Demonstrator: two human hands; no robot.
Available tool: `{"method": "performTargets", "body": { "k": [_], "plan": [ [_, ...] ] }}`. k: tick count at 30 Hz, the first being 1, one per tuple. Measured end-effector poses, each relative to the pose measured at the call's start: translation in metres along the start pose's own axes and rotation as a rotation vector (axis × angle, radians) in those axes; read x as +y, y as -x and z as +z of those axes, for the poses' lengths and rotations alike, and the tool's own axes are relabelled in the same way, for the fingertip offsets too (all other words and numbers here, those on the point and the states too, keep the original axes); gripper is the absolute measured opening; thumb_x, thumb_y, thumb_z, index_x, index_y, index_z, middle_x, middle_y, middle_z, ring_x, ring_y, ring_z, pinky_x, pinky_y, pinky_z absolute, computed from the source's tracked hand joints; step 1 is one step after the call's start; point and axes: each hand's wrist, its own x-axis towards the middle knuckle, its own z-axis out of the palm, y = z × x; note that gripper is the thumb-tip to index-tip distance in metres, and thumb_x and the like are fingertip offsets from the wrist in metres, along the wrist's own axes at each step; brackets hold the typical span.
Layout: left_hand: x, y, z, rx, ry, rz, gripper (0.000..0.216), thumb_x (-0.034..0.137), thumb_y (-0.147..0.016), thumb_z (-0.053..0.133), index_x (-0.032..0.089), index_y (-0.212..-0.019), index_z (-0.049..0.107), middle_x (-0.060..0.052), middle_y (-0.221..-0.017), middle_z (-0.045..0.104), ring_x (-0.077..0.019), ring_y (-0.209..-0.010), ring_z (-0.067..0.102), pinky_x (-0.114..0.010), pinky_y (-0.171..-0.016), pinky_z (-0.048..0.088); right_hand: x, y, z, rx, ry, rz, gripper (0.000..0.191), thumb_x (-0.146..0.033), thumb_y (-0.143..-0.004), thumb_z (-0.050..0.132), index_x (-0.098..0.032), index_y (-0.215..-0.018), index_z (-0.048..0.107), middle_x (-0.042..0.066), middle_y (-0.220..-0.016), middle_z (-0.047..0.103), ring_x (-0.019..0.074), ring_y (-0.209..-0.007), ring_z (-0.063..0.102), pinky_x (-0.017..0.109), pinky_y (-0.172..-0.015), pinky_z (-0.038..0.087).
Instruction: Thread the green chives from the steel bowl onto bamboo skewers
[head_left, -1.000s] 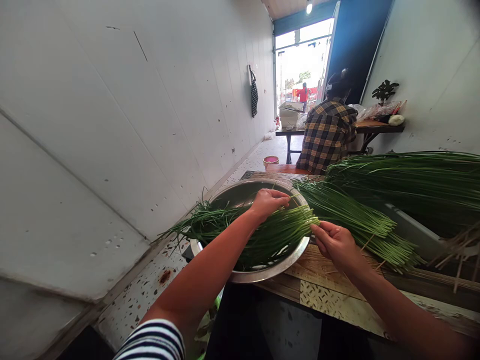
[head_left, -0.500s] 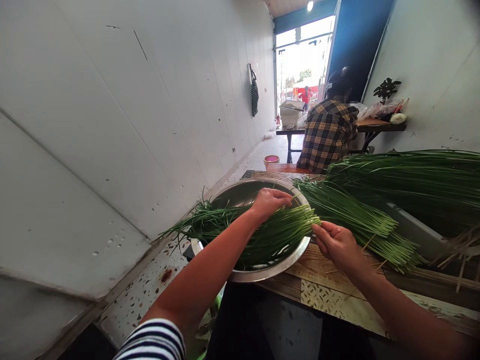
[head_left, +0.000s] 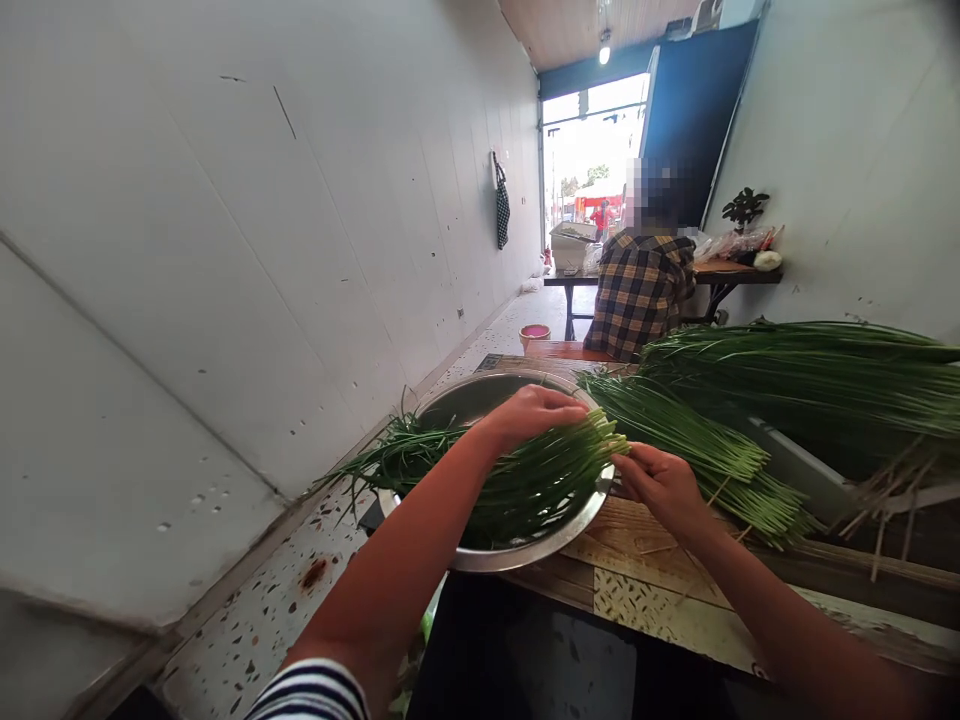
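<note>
A thick bundle of garlic chives (head_left: 536,490) lies across a steel basin (head_left: 517,560), its pale cut ends facing right and its leaf tips hanging over the left rim. My left hand (head_left: 538,408) reaches over the bundle with fingers closed on its far side near the pale ends; the fingertips are partly hidden. At those ends, my right hand (head_left: 664,485) pinches some stalks between thumb and fingers just beyond the basin's right rim.
More chives (head_left: 720,455) are laid on the wooden table (head_left: 622,530) to the right, beside a larger green heap (head_left: 810,365) and a grey tray (head_left: 799,460). Loose straw-like strands (head_left: 889,495) lie at far right. A person in a checked shirt (head_left: 637,295) sits ahead, back turned.
My left hand has come down from just above the pale ends onto the bundle. My right hand stays at the stalk ends. The whole view has shifted slightly.
</note>
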Motion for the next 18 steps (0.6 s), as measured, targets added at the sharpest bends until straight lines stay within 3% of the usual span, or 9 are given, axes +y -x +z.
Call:
{"method": "performTargets", "body": {
  "k": [5,9,11,14,18],
  "plan": [
    [-0.015,-0.008,0.007,-0.099,-0.039,-0.106,0.038,0.048,-0.067,0.07,0.014,-0.085,0.075,-0.004,-0.079,0.07,-0.0127,-0.068,0.058,-0.026,-0.067,0.047,0.008,-0.002,0.007,-0.032,-0.086,0.093,0.04,-0.054,-0.079,0.057,-0.019,-0.062,0.048,-0.007,-0.048,0.034,0.0068,-0.043,0.03,0.022,-0.042,0.025],
    [-0.006,-0.007,0.002,-0.183,0.091,-0.207,0.039,0.047,-0.066,0.071,0.012,-0.083,0.074,-0.004,-0.073,0.069,-0.0125,-0.066,0.058,-0.027,-0.067,0.048,0.005,0.0,0.01,-0.003,-0.024,0.074,0.043,-0.057,-0.081,0.053,-0.019,-0.061,0.048,-0.007,-0.046,0.035,0.0068,-0.041,0.03,0.021,-0.039,0.023],
    [0.0,-0.006,-0.009,-0.237,0.141,-0.196,0.039,0.045,-0.065,0.073,0.014,-0.089,0.074,-0.005,-0.081,0.071,-0.0133,-0.072,0.061,-0.027,-0.073,0.049,0.004,0.006,0.009,0.014,0.125,-0.078,0.042,-0.053,-0.084,0.052,-0.019,-0.06,0.051,-0.005,-0.045,0.04,0.0075,-0.041,0.035,0.022,-0.041,0.028],
    [-0.003,-0.007,-0.027,-0.238,0.083,-0.124,0.041,0.038,-0.063,0.076,0.019,-0.099,0.073,-0.006,-0.095,0.072,-0.0152,-0.085,0.063,-0.026,-0.08,0.049,0.0,0.02,0.006,-0.04,0.37,-0.447,0.029,-0.04,-0.087,0.054,-0.018,-0.07,0.063,0.0,-0.054,0.06,0.0096,-0.047,0.051,0.022,-0.051,0.04],
    [-0.036,-0.02,-0.028,-0.152,-0.235,-0.073,0.03,0.034,-0.068,0.072,0.02,-0.095,0.075,-0.005,-0.091,0.073,-0.0168,-0.085,0.065,-0.027,-0.079,0.049,-0.011,0.036,0.011,-0.079,0.439,-0.768,0.02,-0.026,-0.092,0.05,-0.019,-0.09,0.069,0.001,-0.065,0.071,0.0097,-0.053,0.063,0.02,-0.059,0.046]
  ]
}}
